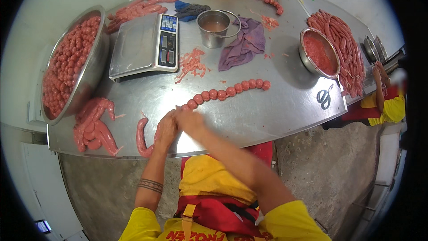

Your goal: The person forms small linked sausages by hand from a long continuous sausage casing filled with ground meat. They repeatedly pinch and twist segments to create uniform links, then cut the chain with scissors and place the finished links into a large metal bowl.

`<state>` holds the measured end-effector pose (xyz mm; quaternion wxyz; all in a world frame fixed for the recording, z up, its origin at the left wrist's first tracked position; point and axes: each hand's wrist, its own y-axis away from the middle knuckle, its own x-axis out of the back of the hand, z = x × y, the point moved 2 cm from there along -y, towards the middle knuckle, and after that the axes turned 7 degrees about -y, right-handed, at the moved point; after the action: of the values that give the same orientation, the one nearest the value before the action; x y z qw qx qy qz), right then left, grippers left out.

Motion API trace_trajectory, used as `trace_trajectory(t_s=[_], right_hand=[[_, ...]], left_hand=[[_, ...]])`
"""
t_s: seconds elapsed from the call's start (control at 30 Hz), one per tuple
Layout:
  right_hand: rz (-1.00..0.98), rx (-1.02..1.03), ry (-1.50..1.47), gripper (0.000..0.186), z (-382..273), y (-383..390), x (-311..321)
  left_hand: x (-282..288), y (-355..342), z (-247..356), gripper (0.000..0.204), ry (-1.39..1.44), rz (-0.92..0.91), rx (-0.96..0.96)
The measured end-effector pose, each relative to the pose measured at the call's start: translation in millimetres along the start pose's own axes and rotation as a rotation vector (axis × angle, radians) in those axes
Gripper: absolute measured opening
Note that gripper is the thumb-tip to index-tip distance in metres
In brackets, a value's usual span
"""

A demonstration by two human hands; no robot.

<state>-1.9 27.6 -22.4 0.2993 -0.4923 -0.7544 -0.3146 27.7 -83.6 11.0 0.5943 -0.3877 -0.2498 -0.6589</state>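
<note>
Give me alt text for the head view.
A person's left hand and right hand are together at one end of a chain of round sausages on a metal table; a scale and a sausage-filled basin stand at left.

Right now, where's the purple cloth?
In the head view, the purple cloth lies crumpled on the table, right of centre, just right of the pail and beyond the sausage string.

Near my table's (pixel 281 116) near edge, my two hands, left hand (pixel 166 127) and right hand (pixel 191 122), and one chain (pixel 230 91) of about a dozen round links. Left end: one basin (pixel 101 56). Between the ends: one scale (pixel 133 44), one pail (pixel 213 41), one purple cloth (pixel 245 44). Toward the right end: one bowl (pixel 304 59), one pair of scissors (pixel 324 100).
</note>
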Motion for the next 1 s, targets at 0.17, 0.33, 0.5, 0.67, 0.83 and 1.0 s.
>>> trace_trajectory(t_s=[0.17, 0.33, 0.5, 0.67, 0.83, 1.0], right_hand=[[-0.193, 0.131, -0.589, 0.062, 91, 273, 77], [-0.060, -0.844, -0.401, 0.024, 298, 562, 206], [-0.197, -1.104, -1.556, 0.013, 390, 665, 182], [1.317, -0.204, -1.927, 0.057, 505, 503, 255], [0.450, -0.801, -0.437, 0.061, 409, 148, 292], [-0.050, 0.057, 0.154, 0.024, 79, -5, 106]], left_hand=[[-3, -6, -7, 0.022, -0.050, 0.063, 0.044], [-11, -13, -10, 0.025, -0.176, -0.034, 0.084], [-6, -12, -7, 0.024, -0.397, -0.096, 0.038], [3, 13, 0, 0.013, -0.338, -0.035, -0.087], [7, 15, -13, 0.047, 0.143, -0.165, 0.193], [12, -4, -16, 0.049, 0.450, -0.172, 0.490]])
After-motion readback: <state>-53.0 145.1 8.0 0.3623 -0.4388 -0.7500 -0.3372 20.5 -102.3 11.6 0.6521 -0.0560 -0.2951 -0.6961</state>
